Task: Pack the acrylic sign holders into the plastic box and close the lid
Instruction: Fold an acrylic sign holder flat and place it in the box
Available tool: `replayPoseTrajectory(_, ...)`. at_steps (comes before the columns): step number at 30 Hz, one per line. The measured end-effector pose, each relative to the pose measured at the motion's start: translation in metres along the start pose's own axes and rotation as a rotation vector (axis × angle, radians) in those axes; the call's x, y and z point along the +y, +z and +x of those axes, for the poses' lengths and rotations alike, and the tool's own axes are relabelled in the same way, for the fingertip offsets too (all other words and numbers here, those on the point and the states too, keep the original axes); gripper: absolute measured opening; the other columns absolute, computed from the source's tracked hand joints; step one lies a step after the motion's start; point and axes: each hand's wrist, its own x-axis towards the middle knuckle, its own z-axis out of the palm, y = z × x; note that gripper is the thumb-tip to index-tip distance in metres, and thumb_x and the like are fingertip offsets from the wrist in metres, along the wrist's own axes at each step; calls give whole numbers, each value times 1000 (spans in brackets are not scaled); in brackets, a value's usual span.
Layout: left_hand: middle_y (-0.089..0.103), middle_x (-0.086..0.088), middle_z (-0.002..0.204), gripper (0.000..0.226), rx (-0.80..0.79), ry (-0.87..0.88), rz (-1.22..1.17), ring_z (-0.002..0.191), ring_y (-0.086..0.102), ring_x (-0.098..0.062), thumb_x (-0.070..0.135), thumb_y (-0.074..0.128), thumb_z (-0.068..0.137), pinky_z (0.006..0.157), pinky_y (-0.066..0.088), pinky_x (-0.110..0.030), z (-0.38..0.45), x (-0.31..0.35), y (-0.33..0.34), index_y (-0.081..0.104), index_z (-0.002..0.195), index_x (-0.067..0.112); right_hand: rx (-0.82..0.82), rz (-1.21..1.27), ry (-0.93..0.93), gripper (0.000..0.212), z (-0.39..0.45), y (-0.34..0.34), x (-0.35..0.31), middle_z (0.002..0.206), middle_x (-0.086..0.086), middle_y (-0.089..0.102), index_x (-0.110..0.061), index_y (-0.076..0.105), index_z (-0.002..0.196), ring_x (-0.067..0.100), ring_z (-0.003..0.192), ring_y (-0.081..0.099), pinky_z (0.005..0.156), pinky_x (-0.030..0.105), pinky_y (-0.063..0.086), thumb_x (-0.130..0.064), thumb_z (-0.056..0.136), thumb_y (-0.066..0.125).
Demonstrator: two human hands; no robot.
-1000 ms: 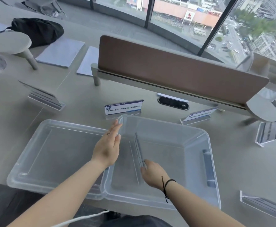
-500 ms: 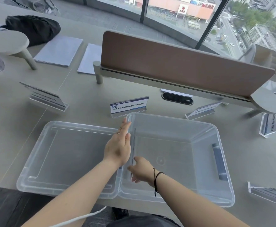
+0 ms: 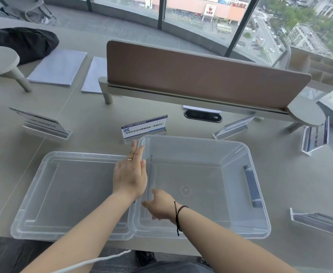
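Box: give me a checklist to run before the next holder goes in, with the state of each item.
1. Box open, lid off and lying flat beside it on the left: ok.
2. First holder standing against the left wall inside the box: ok.
3. Right hand free to fetch the next one: not ok, it is inside the box at the holder.
4. Left hand free: not ok, it lies flat along the box's left rim.
5. Rest of the box floor clear: ok.
6. Holders left on the table, nearest the labelled one behind the box: ok.
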Motion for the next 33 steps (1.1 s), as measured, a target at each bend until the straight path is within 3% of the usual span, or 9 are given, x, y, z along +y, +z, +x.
replayPoseTrajectory(3, 11, -7, 163, 48, 5, -22, 40, 146, 25, -29, 34, 39, 101, 115, 23, -53, -1, 19, -2, 36, 147, 18, 103, -14, -69, 78, -4, -18, 13, 123, 16, 64, -10, 27, 148, 26, 98, 66, 80, 33, 51, -53, 87, 51)
replayPoseTrajectory(6, 18, -14, 162, 50, 39, 41, 70, 146, 21, -33, 36, 51, 97, 116, 21, -53, -1, 58, 3, 42, 143, 18, 146, 136, -163, 79, -28, -56, 35, 121, 6, 67, -16, 26, 151, 22, 101, 69, 83, 32, 53, -53, 88, 54)
replayPoseTrajectory(11, 63, -10, 128, 38, 17, 286, 63, 118, 55, -32, 31, 54, 90, 98, 45, -46, 2, 166, 36, 62, 122, 12, 268, 391, -270, 40, -86, -142, 109, 94, 2, 75, -19, 57, 130, 18, 77, 73, 78, 38, 57, -34, 92, 58)
replayPoseTrajectory(15, 73, 0, 100, 33, -128, 410, 59, 94, 66, -28, 35, 49, 86, 79, 52, -38, -10, 274, 84, 70, 106, 19, 446, 549, -292, 22, -132, -215, 189, 87, 2, 74, -22, 65, 113, 13, 66, 69, 71, 32, 54, -29, 93, 61)
replayPoseTrajectory(19, 70, 5, 99, 30, -277, 536, 73, 93, 65, -23, 38, 45, 91, 74, 50, -35, -26, 372, 148, 67, 106, 25, 649, 548, -261, 21, -171, -283, 289, 86, 2, 74, -26, 67, 110, 15, 73, 69, 73, 35, 56, -31, 90, 66)
replayPoseTrajectory(23, 64, 9, 117, 27, -463, 557, 124, 109, 60, -17, 37, 46, 96, 85, 48, -33, -41, 441, 216, 60, 118, 30, 815, 428, -104, 32, -199, -336, 395, 96, -9, 69, -27, 64, 119, 8, 91, 65, 89, 33, 52, -34, 88, 68)
replayPoseTrajectory(27, 51, 7, 138, 41, -703, 561, 303, 121, 55, -19, 41, 45, 97, 92, 44, -34, -56, 480, 271, 45, 137, 33, 716, 61, 104, 61, -214, -368, 485, 132, 0, 57, -29, 49, 139, 20, 129, 46, 107, 34, 36, -38, 83, 71)
replayPoseTrajectory(30, 47, 3, 144, 49, -835, 524, 418, 126, 52, -24, 46, 47, 96, 97, 44, -38, -69, 488, 302, 38, 142, 32, 553, -121, 159, 72, -205, -370, 530, 139, -1, 51, -34, 43, 143, 23, 134, 35, 111, 36, 34, -44, 79, 73)
replayPoseTrajectory(33, 51, -2, 140, 43, -898, 497, 506, 123, 54, -29, 42, 44, 98, 98, 46, -40, -77, 486, 322, 44, 138, 27, 478, -143, 175, 60, -190, -359, 557, 141, -1, 49, -37, 45, 141, 21, 136, 35, 110, 37, 36, -45, 84, 66)
